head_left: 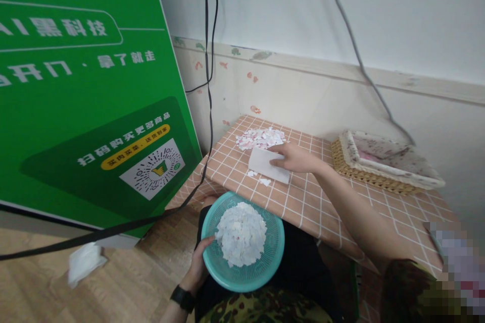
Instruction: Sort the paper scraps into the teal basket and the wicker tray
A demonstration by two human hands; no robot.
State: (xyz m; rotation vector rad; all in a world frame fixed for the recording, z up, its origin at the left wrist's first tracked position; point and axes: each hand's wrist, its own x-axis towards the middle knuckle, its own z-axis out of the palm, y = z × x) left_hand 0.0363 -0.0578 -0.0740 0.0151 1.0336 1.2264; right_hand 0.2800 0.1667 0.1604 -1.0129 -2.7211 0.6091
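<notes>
My left hand [200,262] grips the rim of a round teal plastic colander [271,262], which rests on my lap below the table edge. Inside it lies a heap of torn white paper bits [241,234]. Over the table, my right hand [293,157] is closed on a flat white card [263,162], thumb and fingers on its right side. The card is tilted, its lower edge near the tabletop. A few loose paper scraps [264,181] lie in front of it, and a pile of white and pinkish paper scraps [261,138] sits just behind.
A wicker basket [373,179] with a cloth lining stands at the table's back right. The table has a brown checked cloth [231,161]. A green cabinet [94,126] rises at left, with a black cable [209,111] hanging beside it. White tissue [85,262] lies on the floor.
</notes>
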